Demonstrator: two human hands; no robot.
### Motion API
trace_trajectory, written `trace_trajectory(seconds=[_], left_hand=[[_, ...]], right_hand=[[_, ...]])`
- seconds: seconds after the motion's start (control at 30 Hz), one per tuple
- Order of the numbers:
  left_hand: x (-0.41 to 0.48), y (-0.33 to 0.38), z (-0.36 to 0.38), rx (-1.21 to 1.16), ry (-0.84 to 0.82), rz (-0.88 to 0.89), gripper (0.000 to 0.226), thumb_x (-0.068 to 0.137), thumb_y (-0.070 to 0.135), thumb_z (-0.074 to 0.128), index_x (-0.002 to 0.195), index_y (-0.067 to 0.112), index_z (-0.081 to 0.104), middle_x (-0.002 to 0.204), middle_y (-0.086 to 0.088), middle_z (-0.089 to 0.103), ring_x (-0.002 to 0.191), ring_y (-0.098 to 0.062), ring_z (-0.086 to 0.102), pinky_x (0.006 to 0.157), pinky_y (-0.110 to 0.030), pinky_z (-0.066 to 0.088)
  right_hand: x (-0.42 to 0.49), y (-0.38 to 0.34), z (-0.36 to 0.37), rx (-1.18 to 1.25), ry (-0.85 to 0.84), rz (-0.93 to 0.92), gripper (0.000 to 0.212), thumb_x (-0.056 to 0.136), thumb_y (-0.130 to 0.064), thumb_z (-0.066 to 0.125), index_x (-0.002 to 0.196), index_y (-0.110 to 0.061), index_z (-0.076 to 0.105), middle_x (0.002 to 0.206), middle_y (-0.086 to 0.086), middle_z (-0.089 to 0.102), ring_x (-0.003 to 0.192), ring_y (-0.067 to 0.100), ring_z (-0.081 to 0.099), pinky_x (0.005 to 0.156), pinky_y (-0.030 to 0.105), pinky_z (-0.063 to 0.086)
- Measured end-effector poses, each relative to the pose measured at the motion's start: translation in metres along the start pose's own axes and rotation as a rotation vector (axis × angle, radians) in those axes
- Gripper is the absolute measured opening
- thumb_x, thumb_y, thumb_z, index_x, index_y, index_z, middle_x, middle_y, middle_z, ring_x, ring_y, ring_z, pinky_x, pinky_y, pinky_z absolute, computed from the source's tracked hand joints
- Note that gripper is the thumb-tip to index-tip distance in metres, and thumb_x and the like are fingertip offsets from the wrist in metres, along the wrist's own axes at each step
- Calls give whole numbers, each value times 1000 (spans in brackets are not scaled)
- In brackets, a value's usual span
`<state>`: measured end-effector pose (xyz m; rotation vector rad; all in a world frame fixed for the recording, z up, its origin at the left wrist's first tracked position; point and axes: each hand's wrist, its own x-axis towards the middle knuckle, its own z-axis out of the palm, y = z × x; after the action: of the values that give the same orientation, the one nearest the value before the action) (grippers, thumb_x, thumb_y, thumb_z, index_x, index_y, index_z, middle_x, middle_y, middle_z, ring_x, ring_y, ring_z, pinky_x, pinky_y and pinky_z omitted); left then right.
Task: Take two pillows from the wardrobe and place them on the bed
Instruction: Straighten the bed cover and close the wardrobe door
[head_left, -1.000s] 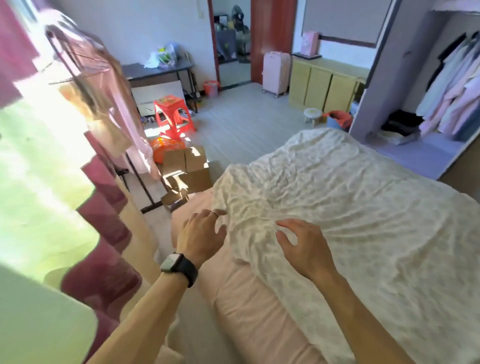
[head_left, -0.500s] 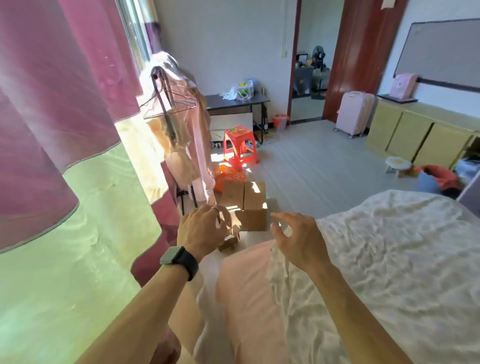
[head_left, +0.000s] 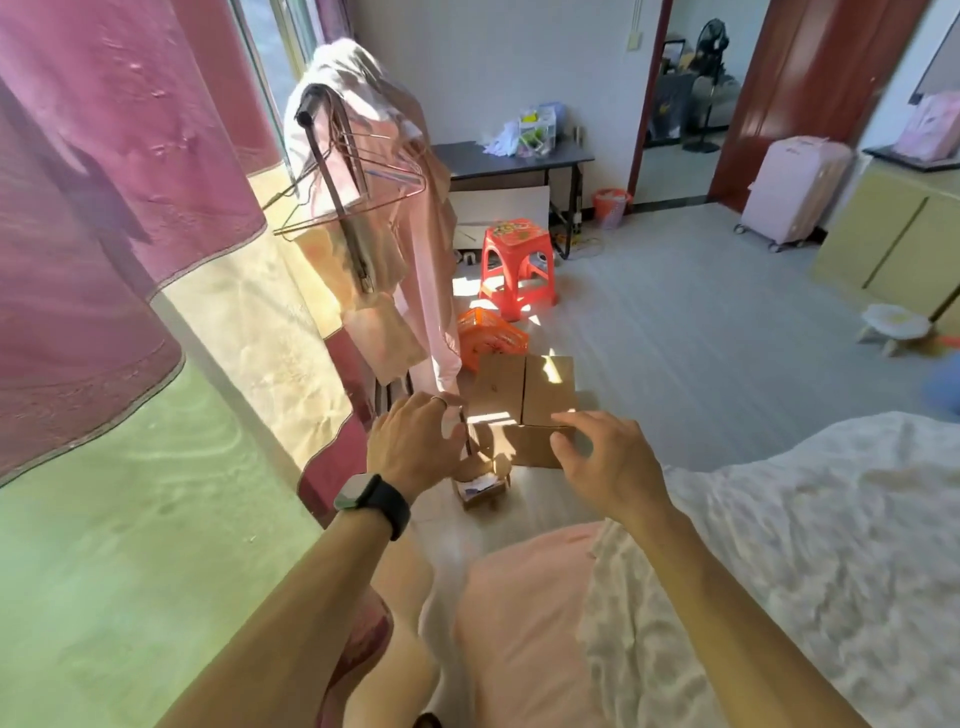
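The bed (head_left: 524, 623) fills the lower right, with a pink sheet at its corner and a crumpled white cover (head_left: 789, 530) over the rest. My left hand (head_left: 415, 444), with a dark watch on the wrist, hovers in the air beyond the bed's corner, fingers spread and empty. My right hand (head_left: 605, 462) hangs beside it at the same height, also empty with fingers apart. Both are off the bedding. No pillow and no wardrobe are in view.
Cardboard boxes (head_left: 524, 395) lie on the floor past the bed corner, with an orange basket (head_left: 491, 338) and red stool (head_left: 517, 262) behind. A clothes rack (head_left: 358, 208) stands left by pink curtains (head_left: 104, 208). A dark desk (head_left: 511, 161), pink suitcase (head_left: 789, 192) and yellow cabinet (head_left: 893, 239) line the far walls.
My view has swung left, away from the open wardrobe and toward the window. Both hands have lifted off the white cover and now hang over the floor past the bed's corner.
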<state>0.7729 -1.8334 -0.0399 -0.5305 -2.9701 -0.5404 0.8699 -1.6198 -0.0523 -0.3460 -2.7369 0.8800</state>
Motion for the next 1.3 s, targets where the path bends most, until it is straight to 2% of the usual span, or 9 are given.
trace_trajectory(seconds=[0.13, 0.27, 0.4, 0.6, 0.67, 0.8, 0.97, 1.1, 1.3], left_hand=[[59, -31, 21, 1, -71, -9, 37, 91, 39, 53, 127, 37, 58, 132, 7, 60, 118, -23, 56, 95, -46, 50], [125, -58, 38, 26, -102, 38, 38, 91, 37, 52, 129, 34, 57, 125, 4, 63, 115, -23, 56, 96, -44, 47], [188, -78, 58, 19, -172, 84, 39, 91, 37, 52, 130, 33, 57, 132, 5, 60, 123, -23, 52, 102, -43, 42], [262, -65, 102, 8, -291, 170, 39, 91, 33, 52, 130, 32, 58, 133, 2, 60, 121, -25, 54, 101, -44, 43], [285, -50, 117, -2, -341, 208, 36, 92, 35, 54, 128, 34, 59, 132, 3, 60, 120, -24, 54, 100, -47, 45], [338, -8, 147, 10, -398, 318, 39, 91, 35, 52, 130, 33, 57, 132, 1, 59, 122, -26, 52, 101, -47, 43], [420, 78, 195, 0, -443, 478, 42, 88, 35, 51, 128, 32, 58, 129, -1, 60, 120, -27, 53, 100, -42, 39], [504, 171, 238, -14, -477, 573, 39, 91, 33, 52, 130, 33, 57, 133, 0, 58, 122, -27, 53, 102, -41, 41], [624, 335, 277, -28, -517, 717, 39, 94, 36, 50, 132, 36, 55, 135, 3, 57, 123, -26, 50, 101, -39, 39]], right_hand=[[59, 2, 35, -9, -18, 25, 30, 95, -38, 58, 124, -35, 69, 129, -9, 67, 119, 23, 53, 98, 36, 45], [121, 3, 70, 4, -21, 72, 30, 96, -38, 58, 123, -34, 69, 129, -8, 67, 119, 22, 54, 98, 35, 45], [175, 11, 102, 24, -21, 146, 30, 96, -38, 59, 124, -34, 69, 131, -9, 66, 121, 22, 53, 97, 33, 44], [229, 50, 118, 11, -40, 253, 32, 96, -39, 57, 126, -32, 68, 129, -5, 67, 121, 27, 55, 100, 41, 48], [243, 68, 115, 2, -22, 298, 32, 96, -39, 58, 125, -31, 68, 129, -3, 67, 119, 29, 57, 98, 40, 49], [275, 105, 101, -9, 81, 390, 28, 93, -34, 64, 119, -27, 72, 123, 2, 71, 113, 34, 62, 98, 38, 47], [331, 171, 72, -29, 165, 504, 29, 93, -34, 64, 118, -24, 73, 124, 3, 71, 116, 29, 63, 103, 36, 45], [391, 242, 27, -23, 221, 626, 30, 93, -34, 64, 121, -25, 72, 128, 1, 69, 122, 28, 59, 105, 37, 45], [473, 347, -83, -73, 371, 728, 29, 93, -32, 64, 120, -27, 73, 129, -4, 69, 125, 23, 59, 106, 35, 44]])
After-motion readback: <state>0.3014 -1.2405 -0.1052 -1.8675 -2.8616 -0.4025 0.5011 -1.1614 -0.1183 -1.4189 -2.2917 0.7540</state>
